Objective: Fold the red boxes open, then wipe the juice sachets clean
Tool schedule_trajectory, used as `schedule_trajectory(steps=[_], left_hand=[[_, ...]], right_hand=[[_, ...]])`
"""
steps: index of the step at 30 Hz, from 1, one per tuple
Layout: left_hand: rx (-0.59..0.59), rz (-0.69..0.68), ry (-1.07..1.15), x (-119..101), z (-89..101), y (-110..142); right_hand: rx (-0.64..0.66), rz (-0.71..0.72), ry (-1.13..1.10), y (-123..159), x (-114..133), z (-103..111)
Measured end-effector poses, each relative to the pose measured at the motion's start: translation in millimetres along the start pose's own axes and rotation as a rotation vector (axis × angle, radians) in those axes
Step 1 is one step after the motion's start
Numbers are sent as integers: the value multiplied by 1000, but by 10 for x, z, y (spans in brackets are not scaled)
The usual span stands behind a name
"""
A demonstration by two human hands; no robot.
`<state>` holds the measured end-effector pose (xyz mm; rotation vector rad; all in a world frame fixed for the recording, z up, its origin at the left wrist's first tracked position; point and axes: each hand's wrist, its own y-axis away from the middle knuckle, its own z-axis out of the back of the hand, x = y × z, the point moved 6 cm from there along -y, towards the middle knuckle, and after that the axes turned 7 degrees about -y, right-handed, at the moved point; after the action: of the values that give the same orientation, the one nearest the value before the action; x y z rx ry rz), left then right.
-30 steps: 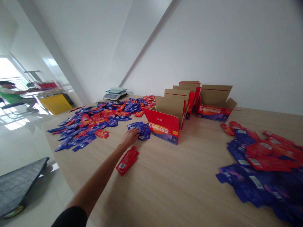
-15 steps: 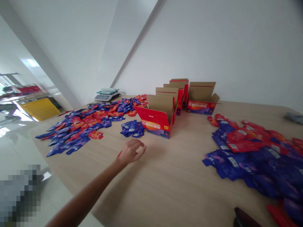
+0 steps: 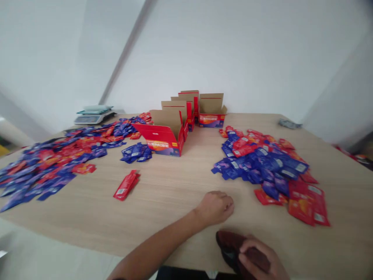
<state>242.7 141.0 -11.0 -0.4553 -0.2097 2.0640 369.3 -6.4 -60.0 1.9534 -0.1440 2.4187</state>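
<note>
Boxes [image 3: 163, 144] with raised flaps stand beyond your left grip [image 3: 216, 207], which curls narrow; their contents are hidden. Your right grip [image 3: 271, 265] holds a dark reddish object [image 3: 231, 240].

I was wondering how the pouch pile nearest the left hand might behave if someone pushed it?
The pouch pile would likely spread apart, since its pieces overlap loosely without a container around them. They would probably flex, as they look like thin packets. Rolling seems unlikely, given how flat the red pouches at the near edge lie.
</note>
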Motion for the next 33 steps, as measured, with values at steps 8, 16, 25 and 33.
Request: schedule_trajectory(steps=[8,16,25,33], left_hand=[[-87,138,-4,-2,-385,-715],[-115,310,-169,504,-546,-928],[194,283,-326,762,-606,-1250],[475,218,-376,611,-394,-1242]], right_hand=[[122,-20,-88,52,182,18],[180,-28,-400,25,109,23],[193,-56,-435,1,99,57],[186,-24,-423,8,-3,73]])
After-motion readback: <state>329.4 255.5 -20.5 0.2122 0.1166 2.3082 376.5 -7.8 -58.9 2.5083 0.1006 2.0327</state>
